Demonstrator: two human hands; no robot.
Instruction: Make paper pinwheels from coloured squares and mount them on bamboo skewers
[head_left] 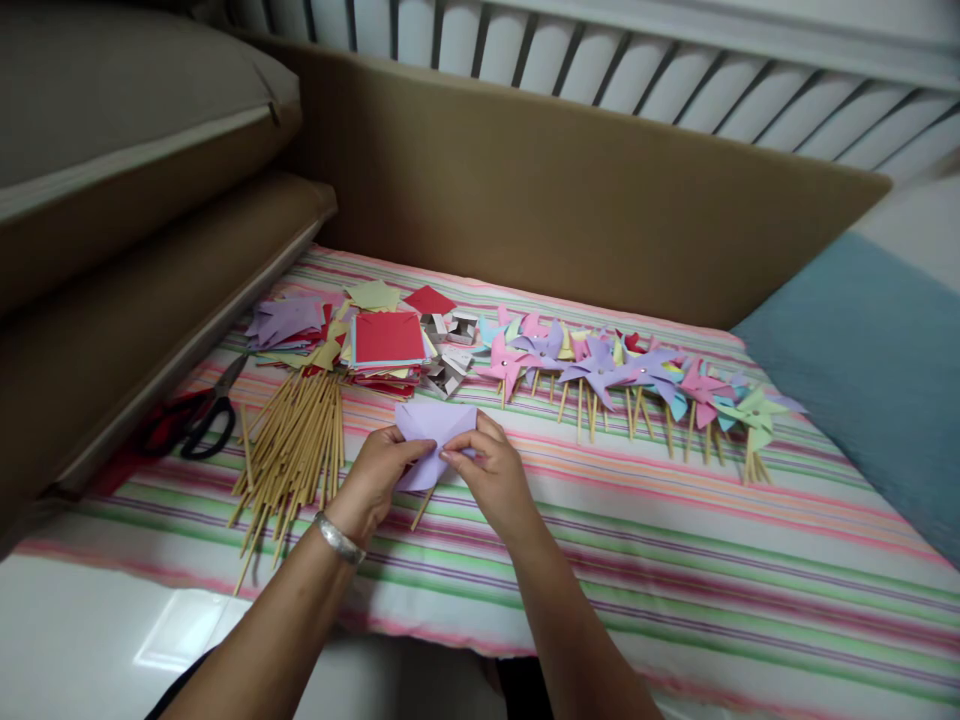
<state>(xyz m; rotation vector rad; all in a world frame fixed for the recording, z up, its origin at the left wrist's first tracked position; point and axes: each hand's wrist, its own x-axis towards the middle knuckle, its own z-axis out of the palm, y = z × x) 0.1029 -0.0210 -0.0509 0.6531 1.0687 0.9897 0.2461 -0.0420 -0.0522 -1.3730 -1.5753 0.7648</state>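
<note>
Both my hands hold a lilac paper square (431,425) over the striped cloth. My left hand (379,480), with a silver bracelet on the wrist, pinches its lower left part. My right hand (491,475) pinches a flap near the middle. A wooden stick (421,508) pokes out from under the paper between my hands. A pile of wooden sticks (296,450) lies just left of my left hand.
Finished paper pinwheels (622,380) lie in a row to the right. A stack of coloured paper squares (386,340), loose cut papers (289,320) and small boxes (454,350) sit behind. Scissors (199,415) lie at the left edge. A blue pillow (870,370) is at right.
</note>
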